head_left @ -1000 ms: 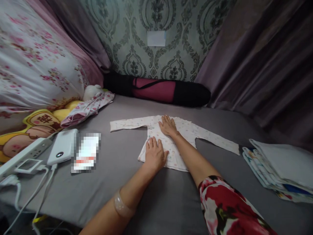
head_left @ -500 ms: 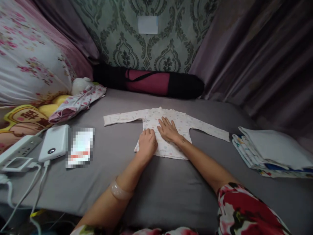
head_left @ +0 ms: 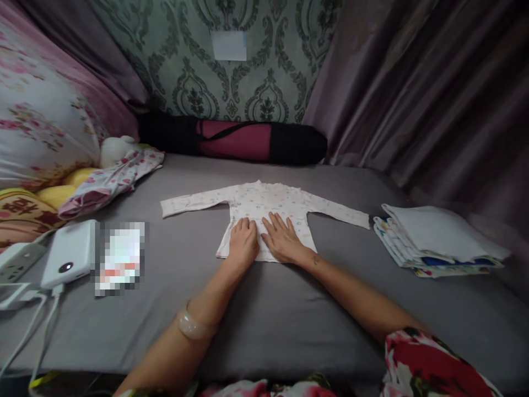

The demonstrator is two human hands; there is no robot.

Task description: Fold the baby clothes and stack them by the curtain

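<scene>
A small white baby shirt (head_left: 268, 207) lies flat on the grey bed sheet (head_left: 256, 309), sleeves stretched out left and right, its hem toward the near side. The left hand (head_left: 243, 242) rests palm-down on the lower left of the shirt with fingers pressed together and slightly curled; the right hand (head_left: 281, 240) lies flat just beside it, fingers spread on the cloth. To the right, just past the right sleeve's cuff, sits a stack of folded cloths (head_left: 438, 242). To the left, well apart, lie a white power bank (head_left: 68, 253), a power strip (head_left: 16, 259) and a floral garment (head_left: 111, 179). At the far edge a black and pink rolled bag (head_left: 235, 140) lies along the wall. Bare sheet lies open on the near side of the shirt and between the left sleeve and the power bank.
</scene>
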